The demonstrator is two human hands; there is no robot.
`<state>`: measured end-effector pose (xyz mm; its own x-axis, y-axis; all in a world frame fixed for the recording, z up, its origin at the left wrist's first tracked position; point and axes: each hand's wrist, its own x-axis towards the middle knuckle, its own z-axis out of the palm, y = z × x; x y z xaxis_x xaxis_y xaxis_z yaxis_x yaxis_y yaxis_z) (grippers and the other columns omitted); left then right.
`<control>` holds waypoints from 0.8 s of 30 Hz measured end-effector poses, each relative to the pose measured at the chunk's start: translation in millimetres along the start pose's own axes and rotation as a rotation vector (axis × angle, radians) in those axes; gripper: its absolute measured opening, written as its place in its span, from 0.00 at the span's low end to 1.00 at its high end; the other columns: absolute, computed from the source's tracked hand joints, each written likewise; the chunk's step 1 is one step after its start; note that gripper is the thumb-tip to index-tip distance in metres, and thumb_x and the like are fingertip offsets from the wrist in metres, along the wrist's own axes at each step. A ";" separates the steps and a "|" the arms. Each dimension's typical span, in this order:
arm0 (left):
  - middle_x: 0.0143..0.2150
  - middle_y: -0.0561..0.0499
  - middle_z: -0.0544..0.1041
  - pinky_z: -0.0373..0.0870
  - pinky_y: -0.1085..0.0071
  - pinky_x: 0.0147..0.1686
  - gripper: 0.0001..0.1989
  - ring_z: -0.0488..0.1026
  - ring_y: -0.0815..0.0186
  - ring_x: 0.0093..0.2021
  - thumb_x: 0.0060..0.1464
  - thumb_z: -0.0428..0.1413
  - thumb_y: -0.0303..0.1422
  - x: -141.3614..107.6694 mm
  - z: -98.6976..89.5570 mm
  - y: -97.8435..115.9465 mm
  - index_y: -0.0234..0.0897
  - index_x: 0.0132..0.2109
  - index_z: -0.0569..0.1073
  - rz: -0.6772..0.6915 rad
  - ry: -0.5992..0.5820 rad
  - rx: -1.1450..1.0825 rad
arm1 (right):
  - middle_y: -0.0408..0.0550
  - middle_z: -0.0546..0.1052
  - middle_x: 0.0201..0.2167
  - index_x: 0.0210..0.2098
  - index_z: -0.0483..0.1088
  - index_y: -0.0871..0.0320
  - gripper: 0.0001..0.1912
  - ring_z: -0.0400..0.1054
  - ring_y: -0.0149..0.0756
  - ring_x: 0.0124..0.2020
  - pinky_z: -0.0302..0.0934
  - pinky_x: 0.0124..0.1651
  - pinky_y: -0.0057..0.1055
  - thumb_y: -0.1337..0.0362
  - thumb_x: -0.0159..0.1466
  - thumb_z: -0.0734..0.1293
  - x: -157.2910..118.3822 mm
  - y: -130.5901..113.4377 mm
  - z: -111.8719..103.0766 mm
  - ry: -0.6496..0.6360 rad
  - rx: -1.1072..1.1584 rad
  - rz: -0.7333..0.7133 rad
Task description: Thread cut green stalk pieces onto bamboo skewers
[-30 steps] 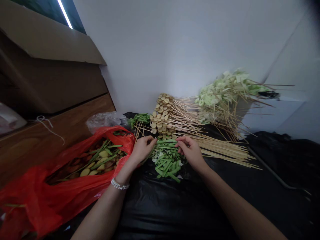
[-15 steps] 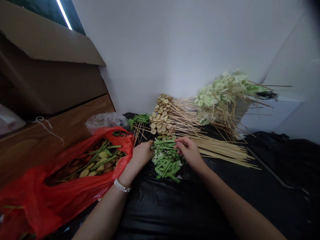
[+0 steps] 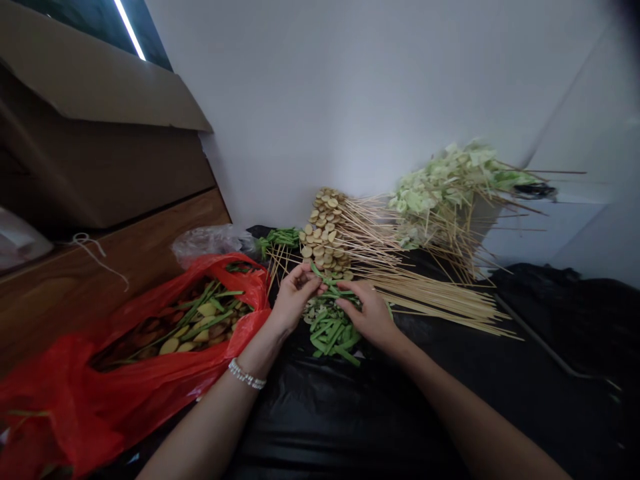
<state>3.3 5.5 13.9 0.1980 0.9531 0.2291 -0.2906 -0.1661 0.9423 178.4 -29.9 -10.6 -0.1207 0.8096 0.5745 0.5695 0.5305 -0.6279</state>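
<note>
Over a pile of cut green beans (image 3: 334,335), my two hands are close together. My left hand (image 3: 295,297) is closed, thumb against fingers, on a green bean piece (image 3: 317,271) that sticks up past the fingertips. From the other side, my right hand (image 3: 369,313) pinches at bean pieces just above the pile. Whether a skewer is among them I cannot make out. Just behind the hands lie potato slices (image 3: 325,247) threaded on skewers. Loose bamboo skewers (image 3: 450,303) lie to the right of my right hand.
At left an open red plastic bag (image 3: 125,393) holds potato slices and green stalks. Behind it are a clear plastic bag (image 3: 213,243) and skewered green beans (image 3: 280,238). Skewered cabbage (image 3: 445,183) is heaped at back right. Black plastic (image 3: 310,427) covers the surface; a cardboard box (image 3: 105,167) stands far left.
My left hand has moved right and slightly up, and my right hand a little left, so they now nearly meet. Green bean pieces are now lifted between the fingertips.
</note>
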 end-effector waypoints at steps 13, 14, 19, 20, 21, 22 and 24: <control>0.40 0.46 0.78 0.68 0.76 0.27 0.16 0.74 0.70 0.28 0.46 0.60 0.31 11.6 -19.6 -3.6 0.33 0.45 0.74 -0.034 0.244 0.170 | 0.48 0.77 0.34 0.35 0.74 0.55 0.11 0.69 0.40 0.39 0.61 0.44 0.36 0.65 0.60 0.59 6.3 14.0 -11.0 0.113 0.011 0.167; 0.43 0.46 0.78 0.67 0.76 0.26 0.21 0.73 0.72 0.26 0.45 0.59 0.28 11.5 -21.6 -4.4 0.35 0.50 0.72 -0.013 0.234 0.283 | 0.47 0.77 0.34 0.34 0.73 0.55 0.11 0.69 0.40 0.39 0.61 0.44 0.36 0.65 0.60 0.59 7.1 14.7 -12.7 0.124 0.022 0.187; 0.40 0.50 0.78 0.66 0.72 0.31 0.21 0.71 0.69 0.25 0.49 0.56 0.28 5.0 -23.6 -9.8 0.45 0.52 0.74 0.066 0.138 0.741 | 0.47 0.76 0.33 0.32 0.72 0.56 0.10 0.67 0.40 0.39 0.59 0.44 0.36 0.68 0.59 0.59 8.3 12.7 -17.5 0.146 -0.057 0.115; 0.36 0.50 0.79 0.65 0.72 0.32 0.18 0.72 0.66 0.25 0.51 0.56 0.30 3.6 -22.6 -9.9 0.45 0.50 0.75 0.064 0.123 0.786 | 0.48 0.76 0.33 0.32 0.72 0.56 0.10 0.67 0.40 0.39 0.58 0.45 0.36 0.68 0.59 0.59 7.8 11.6 -17.4 0.149 -0.101 0.081; 0.32 0.51 0.78 0.65 0.71 0.33 0.17 0.72 0.65 0.26 0.51 0.56 0.32 2.4 -21.1 -9.6 0.45 0.50 0.76 0.065 0.113 0.805 | 0.48 0.76 0.33 0.32 0.72 0.56 0.10 0.66 0.41 0.40 0.58 0.45 0.36 0.69 0.59 0.59 7.1 10.4 -16.9 0.150 -0.151 0.049; 0.30 0.51 0.78 0.64 0.71 0.33 0.17 0.72 0.63 0.26 0.52 0.57 0.33 1.5 -19.4 -9.0 0.45 0.50 0.76 0.071 0.102 0.797 | 0.48 0.76 0.33 0.33 0.72 0.56 0.10 0.66 0.41 0.40 0.57 0.45 0.37 0.69 0.59 0.59 6.2 9.1 -16.3 0.148 -0.205 0.021; 0.31 0.51 0.78 0.64 0.72 0.33 0.18 0.72 0.63 0.28 0.52 0.58 0.34 0.9 -15.8 -7.4 0.46 0.51 0.75 0.090 0.059 0.714 | 0.48 0.75 0.33 0.33 0.72 0.56 0.10 0.65 0.41 0.41 0.55 0.45 0.37 0.69 0.59 0.60 4.3 6.1 -15.1 0.139 -0.312 -0.032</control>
<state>-9.2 11.6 3.3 0.1449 0.9367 0.3186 0.3830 -0.3500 0.8549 193.7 -26.9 -4.1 -0.0429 0.7405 0.6707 0.7912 0.4351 -0.4297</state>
